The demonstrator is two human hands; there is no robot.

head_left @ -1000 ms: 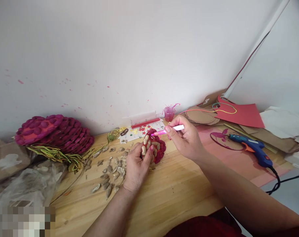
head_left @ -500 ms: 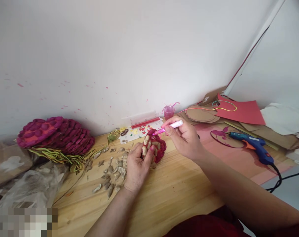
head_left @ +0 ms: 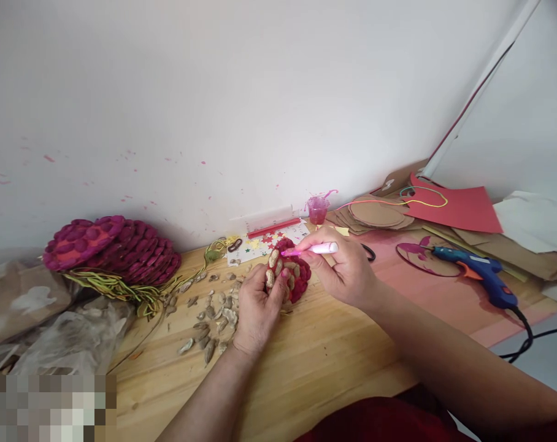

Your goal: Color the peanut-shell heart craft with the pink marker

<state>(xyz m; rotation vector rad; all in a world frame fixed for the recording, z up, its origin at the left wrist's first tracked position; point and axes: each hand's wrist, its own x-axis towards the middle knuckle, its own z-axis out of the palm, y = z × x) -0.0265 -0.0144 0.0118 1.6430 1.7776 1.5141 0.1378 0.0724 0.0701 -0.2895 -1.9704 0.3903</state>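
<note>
In the head view my left hand [head_left: 259,302] grips a round craft piece [head_left: 301,283] set with peanut shells, some bare tan and others coated magenta. Its thumb presses on the front of the shells, and the palm hides part of the piece. My right hand [head_left: 345,267] pinches a white-handled paintbrush [head_left: 323,248] with a pink-stained front end. The brush tip meets the upper shells of the piece. Loose peanut shells [head_left: 209,331] are scattered on the wooden table left of my left hand.
A stack of magenta shell-covered discs [head_left: 117,248] with green cords stands at the left by plastic bags [head_left: 71,334]. Behind my hands are a cup of pink paint [head_left: 318,210] and star-dotted paper [head_left: 260,244]. Cardboard discs [head_left: 380,212], red card [head_left: 457,205] and a blue glue gun [head_left: 487,276] lie right.
The brush tip has shifted slightly left across the shells, and the brush lies flatter in my right hand. My left hand keeps its grip. The whole view has shifted a little.
</note>
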